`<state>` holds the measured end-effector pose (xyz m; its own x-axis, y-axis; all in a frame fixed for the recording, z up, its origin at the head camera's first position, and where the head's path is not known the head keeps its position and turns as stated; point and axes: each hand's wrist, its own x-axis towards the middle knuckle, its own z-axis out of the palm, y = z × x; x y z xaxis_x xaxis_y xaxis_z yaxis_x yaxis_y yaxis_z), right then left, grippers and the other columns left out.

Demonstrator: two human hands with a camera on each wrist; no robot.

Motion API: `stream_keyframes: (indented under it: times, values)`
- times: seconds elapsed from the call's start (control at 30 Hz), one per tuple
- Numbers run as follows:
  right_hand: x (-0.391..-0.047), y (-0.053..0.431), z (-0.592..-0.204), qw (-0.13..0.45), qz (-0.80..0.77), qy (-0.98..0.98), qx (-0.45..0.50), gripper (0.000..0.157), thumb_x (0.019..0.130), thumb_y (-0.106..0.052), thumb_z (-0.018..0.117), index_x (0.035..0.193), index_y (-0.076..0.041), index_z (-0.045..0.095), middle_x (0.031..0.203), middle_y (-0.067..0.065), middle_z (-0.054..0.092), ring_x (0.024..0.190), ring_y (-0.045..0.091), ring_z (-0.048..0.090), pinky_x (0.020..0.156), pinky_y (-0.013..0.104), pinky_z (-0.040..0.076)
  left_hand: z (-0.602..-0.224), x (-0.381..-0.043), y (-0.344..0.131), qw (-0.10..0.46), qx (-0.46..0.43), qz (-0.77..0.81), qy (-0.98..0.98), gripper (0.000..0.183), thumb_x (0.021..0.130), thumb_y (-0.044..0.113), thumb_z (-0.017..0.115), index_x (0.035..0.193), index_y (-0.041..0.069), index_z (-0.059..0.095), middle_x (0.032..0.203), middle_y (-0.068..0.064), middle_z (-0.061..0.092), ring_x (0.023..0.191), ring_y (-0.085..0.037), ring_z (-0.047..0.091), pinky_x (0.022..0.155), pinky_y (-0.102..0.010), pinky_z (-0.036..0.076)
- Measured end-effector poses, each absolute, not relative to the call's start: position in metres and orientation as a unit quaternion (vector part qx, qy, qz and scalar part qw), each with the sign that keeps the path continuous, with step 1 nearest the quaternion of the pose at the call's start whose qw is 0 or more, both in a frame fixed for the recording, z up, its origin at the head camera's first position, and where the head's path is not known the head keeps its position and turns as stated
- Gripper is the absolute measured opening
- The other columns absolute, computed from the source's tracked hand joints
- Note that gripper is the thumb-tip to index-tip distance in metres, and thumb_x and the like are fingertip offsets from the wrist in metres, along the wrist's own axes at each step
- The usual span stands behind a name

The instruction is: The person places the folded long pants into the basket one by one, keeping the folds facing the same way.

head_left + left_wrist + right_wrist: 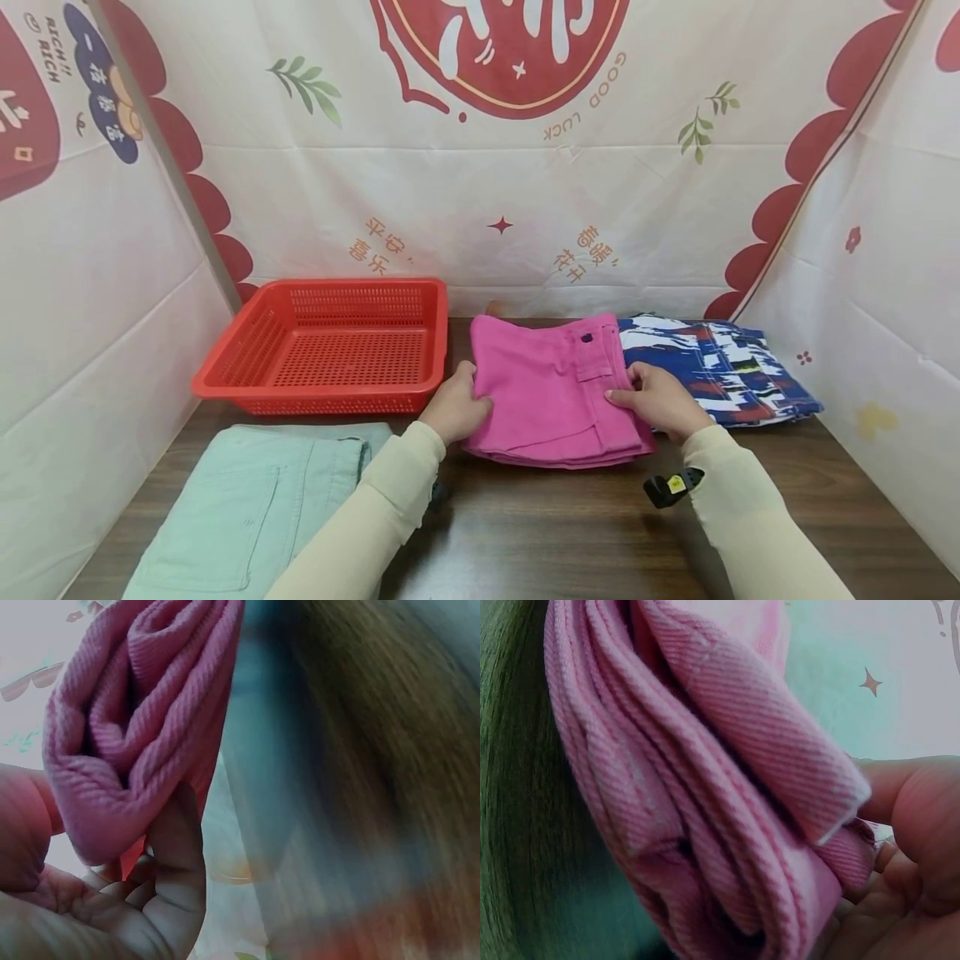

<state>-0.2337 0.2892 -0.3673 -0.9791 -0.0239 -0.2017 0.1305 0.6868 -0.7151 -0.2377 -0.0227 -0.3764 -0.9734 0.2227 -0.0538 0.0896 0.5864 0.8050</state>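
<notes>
Folded pink pants (536, 392) are held up between both hands in the head view, a dark button showing near the upper right corner. My left hand (456, 407) grips their left edge, thumb on the near face. On the opposite side my right hand (663, 400) pinches the other edge. In the left wrist view the layered folds of the pants (150, 742) sit between thumb and curled fingers. Thick stacked layers of the pants (705, 772) fill the right wrist view, with the right hand (915, 862) at their edge.
A red plastic basket (322, 392) stands at the back left. Folded light green pants (247, 508) lie at the front left, under the left forearm's line. Blue, white and red patterned folded clothing (720, 367) lies at the back right. Printed cloth walls (465, 183) surround the wooden table (540, 533).
</notes>
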Motion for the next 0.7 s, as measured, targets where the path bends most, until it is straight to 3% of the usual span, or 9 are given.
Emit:
stream_keyframes:
  times: [0.23, 0.7]
  values:
    - [-0.231, 0.289, -0.365, 0.098, -0.405, 0.909, 0.025, 0.035, 0.095, -0.029, 0.068, 0.111, -0.003, 0.052, 0.09, 0.012, 0.058, 0.081, 0.024, 0.055, 0.063, 0.031, 0.049, -0.37, -0.234, -0.024, 0.079, 0.086, 0.447, 0.887, 0.04, 0.095, 0.017, 0.064, 0.128, 0.006, 0.045, 0.11, -0.011, 0.06, 0.092, -0.024, 0.058, 0.082, -0.04, 0.052]
    - [-0.224, 0.283, -0.352, 0.093, -0.43, 0.898, 0.014, 0.033, 0.096, -0.028, 0.067, 0.109, -0.002, 0.053, 0.086, 0.011, 0.061, 0.071, 0.021, 0.059, 0.057, 0.03, 0.05, -0.364, -0.232, -0.037, 0.058, 0.101, 0.471, 0.874, 0.027, 0.093, 0.013, 0.066, 0.115, 0.011, 0.05, 0.103, -0.008, 0.058, 0.09, -0.024, 0.057, 0.077, -0.038, 0.051]
